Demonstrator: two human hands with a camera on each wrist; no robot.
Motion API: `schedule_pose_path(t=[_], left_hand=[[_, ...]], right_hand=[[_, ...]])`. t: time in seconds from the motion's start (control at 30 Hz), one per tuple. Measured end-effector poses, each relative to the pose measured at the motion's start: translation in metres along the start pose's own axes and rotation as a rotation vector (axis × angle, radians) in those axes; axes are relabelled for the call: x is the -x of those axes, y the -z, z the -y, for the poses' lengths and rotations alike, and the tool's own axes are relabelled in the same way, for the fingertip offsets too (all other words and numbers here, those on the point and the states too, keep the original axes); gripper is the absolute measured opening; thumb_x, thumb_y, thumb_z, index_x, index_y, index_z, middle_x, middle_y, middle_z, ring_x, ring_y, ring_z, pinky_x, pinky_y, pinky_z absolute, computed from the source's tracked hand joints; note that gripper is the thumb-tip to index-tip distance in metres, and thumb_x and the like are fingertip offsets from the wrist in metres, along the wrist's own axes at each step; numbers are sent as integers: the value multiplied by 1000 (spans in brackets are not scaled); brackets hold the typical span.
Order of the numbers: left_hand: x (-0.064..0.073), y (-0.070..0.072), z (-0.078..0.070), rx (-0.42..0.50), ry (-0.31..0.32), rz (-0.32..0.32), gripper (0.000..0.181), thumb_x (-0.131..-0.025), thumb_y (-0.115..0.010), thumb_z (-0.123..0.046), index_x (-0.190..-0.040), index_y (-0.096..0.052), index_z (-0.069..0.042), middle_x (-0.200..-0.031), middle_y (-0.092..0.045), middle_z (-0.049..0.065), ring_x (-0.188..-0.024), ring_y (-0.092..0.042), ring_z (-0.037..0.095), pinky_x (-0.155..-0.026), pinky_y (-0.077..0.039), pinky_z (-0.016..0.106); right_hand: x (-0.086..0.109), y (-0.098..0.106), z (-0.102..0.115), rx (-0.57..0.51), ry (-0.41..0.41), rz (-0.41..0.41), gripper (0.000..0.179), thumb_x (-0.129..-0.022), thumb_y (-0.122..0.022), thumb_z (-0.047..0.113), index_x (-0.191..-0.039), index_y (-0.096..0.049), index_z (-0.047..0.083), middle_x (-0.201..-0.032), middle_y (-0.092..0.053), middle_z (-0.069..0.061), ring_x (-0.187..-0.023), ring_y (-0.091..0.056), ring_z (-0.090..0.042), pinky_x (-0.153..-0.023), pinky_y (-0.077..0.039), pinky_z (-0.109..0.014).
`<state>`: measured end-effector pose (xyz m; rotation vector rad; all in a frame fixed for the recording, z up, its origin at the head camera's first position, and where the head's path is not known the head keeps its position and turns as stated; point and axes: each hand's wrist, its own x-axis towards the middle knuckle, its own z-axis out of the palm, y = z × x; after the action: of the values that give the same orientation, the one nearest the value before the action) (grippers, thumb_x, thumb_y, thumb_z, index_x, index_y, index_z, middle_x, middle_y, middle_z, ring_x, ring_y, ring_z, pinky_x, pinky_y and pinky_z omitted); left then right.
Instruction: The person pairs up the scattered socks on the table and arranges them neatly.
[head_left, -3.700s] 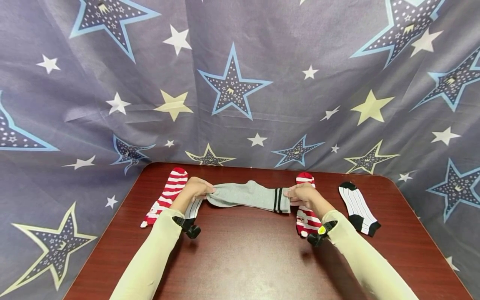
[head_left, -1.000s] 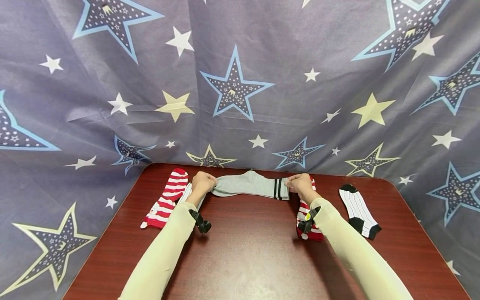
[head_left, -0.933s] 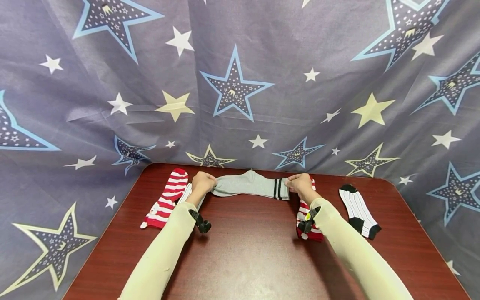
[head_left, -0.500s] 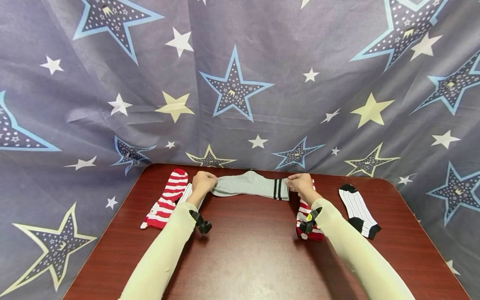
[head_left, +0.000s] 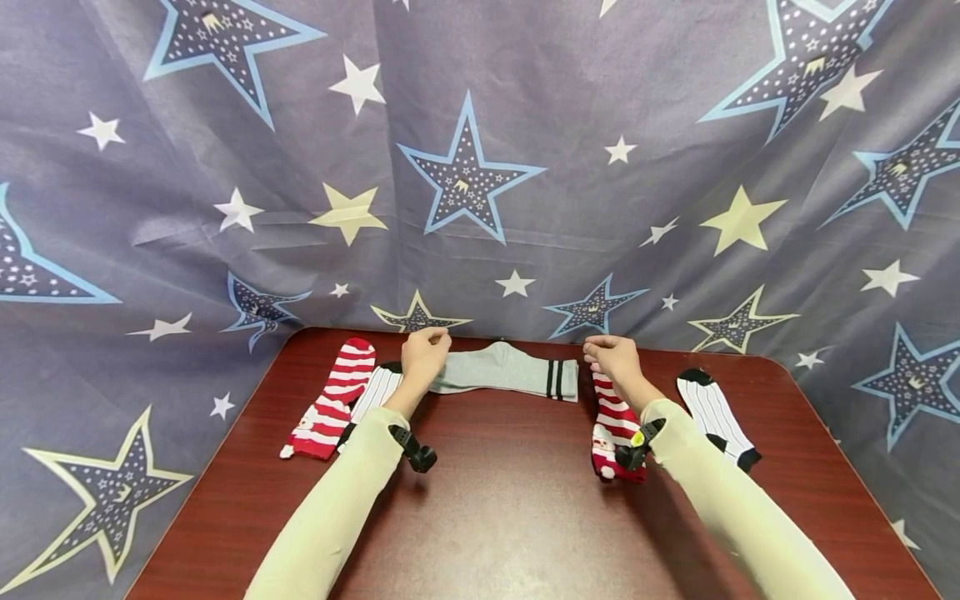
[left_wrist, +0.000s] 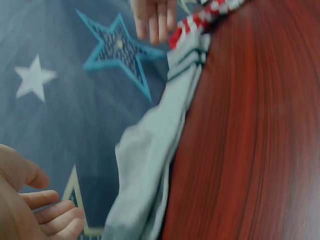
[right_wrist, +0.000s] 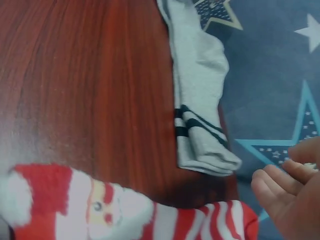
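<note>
A pair of grey socks [head_left: 498, 369] with two black bands at the cuff lies flat along the back of the table; the right wrist view shows two layers at the cuff [right_wrist: 207, 155]. My left hand [head_left: 424, 357] hovers above the toe end, fingers loosely curled and holding nothing. In the left wrist view that hand [left_wrist: 37, 200] is apart from the grey socks [left_wrist: 150, 150]. Beyond the cuff, my right hand [head_left: 617, 360] is raised over a red-and-white striped sock [head_left: 613, 425], also holding nothing. Its fingers [right_wrist: 275, 187] are relaxed in the right wrist view.
On the left lie another red-and-white striped sock [head_left: 341, 392] and a white sock with black lines [head_left: 377, 390], partly behind my left arm. A matching white sock [head_left: 716, 408] lies at the right. The star-printed cloth [head_left: 480, 275] hangs behind the brown table [head_left: 487, 500].
Both hands have let go of the grey socks and lifted away. Earlier they shifted the socks towards the back edge; now the socks stay there while my right hand has moved right.
</note>
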<state>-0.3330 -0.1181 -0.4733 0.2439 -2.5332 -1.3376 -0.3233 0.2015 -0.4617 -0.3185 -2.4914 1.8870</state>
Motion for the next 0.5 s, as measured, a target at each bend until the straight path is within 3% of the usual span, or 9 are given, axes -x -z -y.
schedule_pose_path(t=[0.1,0.27,0.33,0.4,0.5], left_hand=[[8,-10,-15,93,24,35,34,-90,-61,-17,-119,-75,-8,-107,-78,12,-105,-72,31,-88,-55,39],[26,-29,-38,373,123,189,33,-94,-60,-12,-124,-71,-3,-110,-75,22,-95,-74,29,-70,-53,19],[33,-37,-45,463,149,257,33,-97,-57,-9,-126,-68,1,-117,-72,25,-95,-73,28,-72,-58,21],[40,-44,-50,533,171,328,35,-99,-54,-8,-130,-64,4,-123,-68,28,-99,-72,29,-83,-62,31],[50,-57,-56,604,211,438,38,-103,-50,-9,-136,-58,7,-132,-63,30,-116,-68,37,-100,-57,45]], right_hand=[[1,10,4,-22,10,18,37,-104,-55,10,-134,-57,-13,-125,-68,-28,-76,-68,0,-68,-56,-13],[7,28,11,-4,9,62,42,-107,-50,15,-141,-52,-10,-137,-58,-33,-85,-68,-1,-70,-55,-11],[9,34,12,7,-2,71,43,-108,-49,17,-143,-51,-8,-140,-56,-32,-87,-67,0,-71,-54,-11],[11,41,12,25,-7,80,44,-108,-48,19,-144,-50,-6,-142,-56,-30,-87,-65,3,-73,-54,-11],[12,52,10,43,-10,86,46,-108,-48,22,-146,-49,-5,-143,-55,-28,-85,-62,7,-79,-53,-14]])
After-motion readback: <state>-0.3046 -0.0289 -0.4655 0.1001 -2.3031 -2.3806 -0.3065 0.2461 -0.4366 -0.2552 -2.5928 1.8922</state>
